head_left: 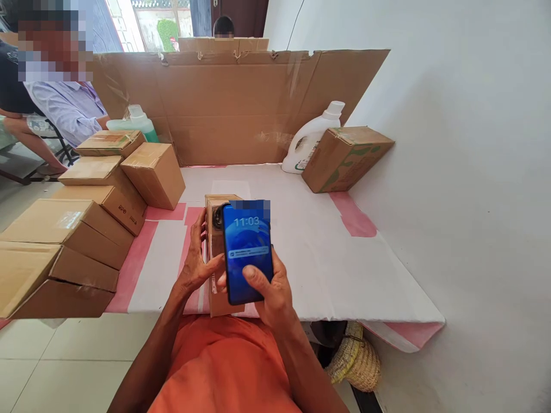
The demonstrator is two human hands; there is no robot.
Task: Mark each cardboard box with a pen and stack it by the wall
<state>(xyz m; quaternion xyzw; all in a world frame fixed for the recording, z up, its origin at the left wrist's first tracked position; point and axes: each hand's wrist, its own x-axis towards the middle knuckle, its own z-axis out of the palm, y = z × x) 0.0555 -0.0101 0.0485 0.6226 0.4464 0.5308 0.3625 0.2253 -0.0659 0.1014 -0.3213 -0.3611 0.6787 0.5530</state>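
Landmark: small carton (215,252), standing on end at the near edge of the desk (327,258), straight ahead of the person.
Phone (248,252): lit screen facing the camera, long axis upright with a slight lean, overlapping the carton's right face and just in front of it.
Right hand (269,292): fingers closed around the phone's lower end, thumb across the bottom of the screen.
Left hand (198,264): wrapped on the carton's left side, thumb and fingers bearing on it; nearer hand to the carton.
Key relation: phone lies right of and nearer the camera than the carton; whether they touch, cannot tell.
Left of carton: stacked cartons (81,229).
Beyond carton: cardboard screen (232,109), white jug (312,143).
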